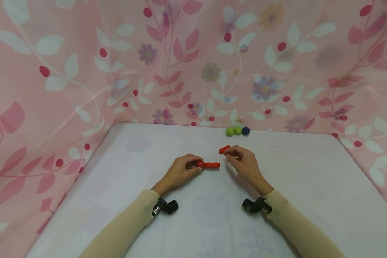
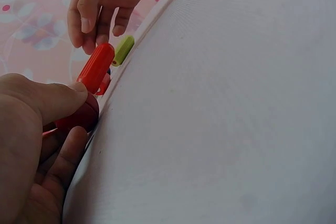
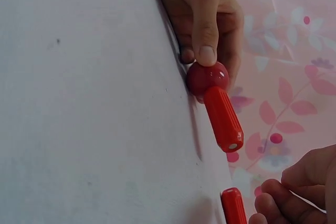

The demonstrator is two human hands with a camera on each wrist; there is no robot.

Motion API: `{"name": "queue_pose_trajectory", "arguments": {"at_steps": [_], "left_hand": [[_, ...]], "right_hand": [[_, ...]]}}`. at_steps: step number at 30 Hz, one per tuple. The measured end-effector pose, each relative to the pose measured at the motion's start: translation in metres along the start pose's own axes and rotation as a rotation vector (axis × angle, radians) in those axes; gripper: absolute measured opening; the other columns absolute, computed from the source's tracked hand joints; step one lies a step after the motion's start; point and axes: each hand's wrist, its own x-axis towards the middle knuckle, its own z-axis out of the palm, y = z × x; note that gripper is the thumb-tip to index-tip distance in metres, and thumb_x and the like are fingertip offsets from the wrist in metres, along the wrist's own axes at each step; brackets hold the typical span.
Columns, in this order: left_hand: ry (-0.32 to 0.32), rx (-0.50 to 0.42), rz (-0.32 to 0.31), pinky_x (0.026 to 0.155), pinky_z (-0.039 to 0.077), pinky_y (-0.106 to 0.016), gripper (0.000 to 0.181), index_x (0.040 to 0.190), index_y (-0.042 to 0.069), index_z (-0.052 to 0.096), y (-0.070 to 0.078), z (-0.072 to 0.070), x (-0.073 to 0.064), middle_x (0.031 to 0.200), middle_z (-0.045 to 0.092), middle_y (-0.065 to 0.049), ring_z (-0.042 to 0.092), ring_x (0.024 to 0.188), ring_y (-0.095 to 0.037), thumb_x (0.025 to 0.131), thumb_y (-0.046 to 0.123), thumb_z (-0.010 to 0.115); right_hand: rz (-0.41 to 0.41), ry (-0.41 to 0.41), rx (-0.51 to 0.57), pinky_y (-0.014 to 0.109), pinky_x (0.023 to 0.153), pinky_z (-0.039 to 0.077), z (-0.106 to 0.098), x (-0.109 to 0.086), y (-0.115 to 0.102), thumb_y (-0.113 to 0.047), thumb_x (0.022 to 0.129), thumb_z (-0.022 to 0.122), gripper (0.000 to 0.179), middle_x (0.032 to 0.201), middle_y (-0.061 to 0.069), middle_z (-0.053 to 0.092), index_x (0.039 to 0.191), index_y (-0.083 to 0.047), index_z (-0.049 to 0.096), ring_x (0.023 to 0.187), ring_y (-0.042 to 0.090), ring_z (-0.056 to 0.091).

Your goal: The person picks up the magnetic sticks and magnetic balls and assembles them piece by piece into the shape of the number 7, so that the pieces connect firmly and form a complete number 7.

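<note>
My left hand (image 1: 181,170) grips a glossy red ball (image 3: 202,80) between thumb and fingers, low over the white tabletop. A ribbed red rod (image 1: 212,165) sticks out from the ball towards the right, touching it. My right hand (image 1: 245,165) has its fingers loosely bent, and nothing shows gripped in it. Just beyond its fingertips is a second red rod (image 1: 224,149), which in the right wrist view (image 3: 233,206) appears apart from the fingers. In the left wrist view, part of the ball (image 2: 86,115) is hidden by the left thumb.
At the back edge of the white table (image 1: 293,172) sit two green pieces (image 1: 238,130) and a dark blue ball (image 1: 245,131). One green piece looks like a ribbed rod (image 2: 124,51) from the left wrist. A pink floral cloth (image 1: 193,71) hangs behind.
</note>
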Motion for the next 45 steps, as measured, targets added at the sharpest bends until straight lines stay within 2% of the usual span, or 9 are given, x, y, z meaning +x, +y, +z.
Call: {"name": "queue_pose_trajectory", "arguments": {"at_steps": [5, 10, 16, 24, 35, 45], "left_hand": [[0.002, 0.0, 0.003, 0.084, 0.052, -0.032, 0.035, 0.13, 0.007, 0.071, 0.0, 0.0, 0.0, 0.116, 0.068, 0.005, 0.062, 0.094, -0.014, 0.097, 0.018, 0.077], [0.003, 0.006, 0.009, 0.084, 0.052, -0.032, 0.035, 0.13, 0.007, 0.071, 0.001, 0.0, 0.0, 0.115, 0.068, 0.006, 0.062, 0.094, -0.013, 0.097, 0.018, 0.077], [0.001, 0.007, 0.008, 0.084, 0.052, -0.031, 0.036, 0.13, 0.007, 0.072, 0.0, 0.0, 0.0, 0.115, 0.068, 0.006, 0.061, 0.094, -0.013, 0.097, 0.019, 0.077], [-0.002, 0.004, 0.009, 0.084, 0.052, -0.032, 0.036, 0.13, 0.008, 0.072, -0.002, 0.0, 0.0, 0.114, 0.068, 0.007, 0.061, 0.094, -0.013, 0.096, 0.018, 0.078], [0.001, -0.022, 0.008, 0.083, 0.052, -0.032, 0.036, 0.13, 0.007, 0.072, -0.001, 0.0, 0.001, 0.115, 0.068, 0.007, 0.062, 0.093, -0.014, 0.096, 0.018, 0.078], [-0.004, -0.033, -0.002, 0.084, 0.053, -0.032, 0.036, 0.13, 0.007, 0.072, -0.001, -0.001, 0.0, 0.116, 0.068, 0.006, 0.062, 0.095, -0.014, 0.096, 0.017, 0.077]], "right_hand": [[-0.007, 0.014, -0.029, 0.042, 0.086, 0.055, -0.01, 0.008, 0.001, -0.007, 0.099, 0.069, 0.013, 0.109, 0.007, 0.074, 0.112, -0.005, 0.074, 0.097, 0.022, 0.067], [-0.036, 0.05, -0.058, 0.045, 0.086, 0.056, -0.021, 0.018, 0.006, -0.002, 0.098, 0.069, 0.017, 0.109, 0.009, 0.074, 0.114, -0.001, 0.074, 0.101, 0.026, 0.067], [-0.038, 0.086, -0.112, 0.044, 0.086, 0.056, -0.033, 0.027, 0.013, -0.004, 0.099, 0.067, 0.016, 0.11, 0.012, 0.074, 0.114, -0.002, 0.073, 0.104, 0.028, 0.068], [-0.065, 0.129, -0.151, 0.05, 0.085, 0.055, -0.044, 0.04, 0.021, -0.001, 0.098, 0.068, 0.016, 0.107, 0.014, 0.074, 0.113, 0.001, 0.074, 0.102, 0.031, 0.069], [-0.051, 0.173, -0.2, 0.055, 0.088, 0.053, -0.064, 0.06, 0.028, 0.002, 0.095, 0.068, 0.018, 0.108, 0.019, 0.073, 0.112, 0.003, 0.073, 0.101, 0.036, 0.068], [0.031, 0.166, -0.275, 0.054, 0.091, 0.049, -0.067, 0.076, 0.037, 0.001, 0.093, 0.068, 0.025, 0.115, 0.024, 0.07, 0.118, 0.004, 0.07, 0.107, 0.04, 0.064]]}}
